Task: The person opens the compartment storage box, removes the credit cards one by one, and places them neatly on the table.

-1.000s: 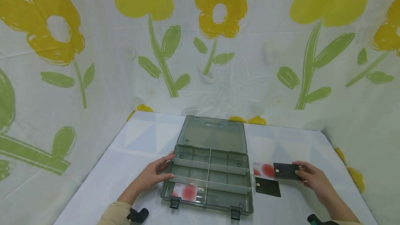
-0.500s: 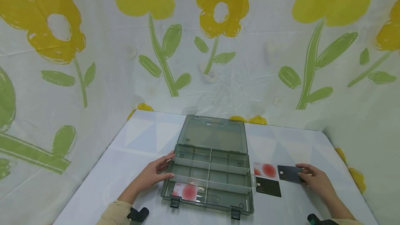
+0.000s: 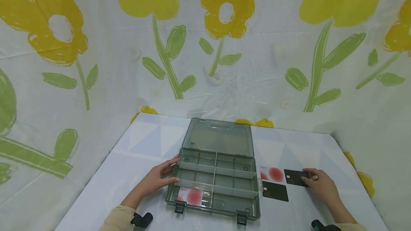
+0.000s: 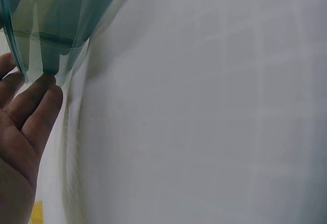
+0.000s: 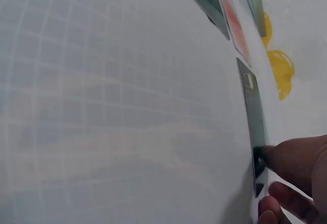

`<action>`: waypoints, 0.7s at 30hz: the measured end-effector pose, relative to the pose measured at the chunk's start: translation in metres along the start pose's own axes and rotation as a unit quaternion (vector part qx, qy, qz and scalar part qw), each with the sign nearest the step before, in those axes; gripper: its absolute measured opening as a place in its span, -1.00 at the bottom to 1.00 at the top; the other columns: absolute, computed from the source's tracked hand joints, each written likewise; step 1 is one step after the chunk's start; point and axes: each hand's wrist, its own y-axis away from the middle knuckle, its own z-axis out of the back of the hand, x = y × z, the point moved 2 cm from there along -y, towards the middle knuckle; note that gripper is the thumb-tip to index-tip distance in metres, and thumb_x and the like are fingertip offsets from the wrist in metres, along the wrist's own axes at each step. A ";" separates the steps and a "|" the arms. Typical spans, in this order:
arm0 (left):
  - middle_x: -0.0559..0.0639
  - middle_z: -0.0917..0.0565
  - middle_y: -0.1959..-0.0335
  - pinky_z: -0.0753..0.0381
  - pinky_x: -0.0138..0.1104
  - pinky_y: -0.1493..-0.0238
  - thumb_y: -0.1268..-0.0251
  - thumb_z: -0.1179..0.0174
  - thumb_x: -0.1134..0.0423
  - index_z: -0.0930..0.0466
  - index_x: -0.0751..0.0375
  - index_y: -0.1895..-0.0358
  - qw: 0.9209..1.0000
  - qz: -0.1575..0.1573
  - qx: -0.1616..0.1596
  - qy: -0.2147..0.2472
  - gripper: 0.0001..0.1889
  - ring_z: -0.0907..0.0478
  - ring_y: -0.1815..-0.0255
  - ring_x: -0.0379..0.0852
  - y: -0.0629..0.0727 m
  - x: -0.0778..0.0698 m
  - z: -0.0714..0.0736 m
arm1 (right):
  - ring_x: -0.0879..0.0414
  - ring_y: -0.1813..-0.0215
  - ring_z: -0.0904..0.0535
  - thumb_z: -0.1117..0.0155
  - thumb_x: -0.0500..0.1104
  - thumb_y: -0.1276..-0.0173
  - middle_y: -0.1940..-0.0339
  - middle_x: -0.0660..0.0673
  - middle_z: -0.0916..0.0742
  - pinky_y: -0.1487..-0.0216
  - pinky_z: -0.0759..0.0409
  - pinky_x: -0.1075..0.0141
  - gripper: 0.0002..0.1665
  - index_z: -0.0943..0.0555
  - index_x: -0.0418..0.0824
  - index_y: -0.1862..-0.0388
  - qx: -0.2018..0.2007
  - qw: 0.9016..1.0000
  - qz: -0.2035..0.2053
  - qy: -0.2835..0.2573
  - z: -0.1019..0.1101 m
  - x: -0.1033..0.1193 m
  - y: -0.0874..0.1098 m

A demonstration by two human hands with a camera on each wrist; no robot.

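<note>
My left hand [image 3: 157, 179] rests against the left side of the clear grey compartment box [image 3: 236, 214], its thumb and fingertips touching the rim. Fairly straight fingers meet the see-through wall in the left wrist view. Inside the front left compartment lies a pink-and-white card [image 3: 190, 197]. My right hand [image 3: 323, 185] pinches the right end of a black card [image 3: 293, 177], thumb on top, with the card low at the table. To its left are a second pink-and-white card [image 3: 272, 174] and another black card [image 3: 275, 191], both flat beside the box.
The box lid [image 3: 219, 136] is folded back behind the box, and two latches [image 3: 179, 208] hang at its front. White sheeting [image 3: 257, 81] printed with yellow flowers surrounds the table [image 3: 138, 174] at the back and sides.
The black card in my right hand has shifted slightly right, away from overlapping the pink card, and come down to the table. My left hand and the box have stayed put.
</note>
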 end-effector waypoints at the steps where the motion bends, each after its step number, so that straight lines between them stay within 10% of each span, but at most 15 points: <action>1: 0.15 -0.09 -0.64 -0.43 -0.02 -0.42 -0.34 -0.38 0.13 -0.21 0.23 -0.58 1.000 0.000 -0.001 0.000 -0.18 -0.30 -0.49 0.29 0.000 0.000 0.000 | -0.26 0.09 -0.58 -0.39 -0.19 -0.34 0.04 -0.45 -0.59 0.24 -0.61 0.02 -0.50 -0.58 -0.49 -0.13 -0.006 1.000 -0.002 0.000 -0.001 0.001 0.000; 21: 0.15 -0.08 -0.64 -0.42 -0.02 -0.42 -0.35 -0.37 0.12 -0.21 0.24 -0.58 1.000 -0.001 0.001 -0.004 -0.19 -0.30 -0.48 0.31 0.000 -0.001 0.000 | -0.32 0.07 -0.59 -0.36 -0.20 -0.34 0.10 -0.46 -0.65 0.23 -0.66 -0.05 -0.51 -0.54 -0.53 -0.11 -0.010 1.000 -0.022 0.001 0.001 0.006 0.002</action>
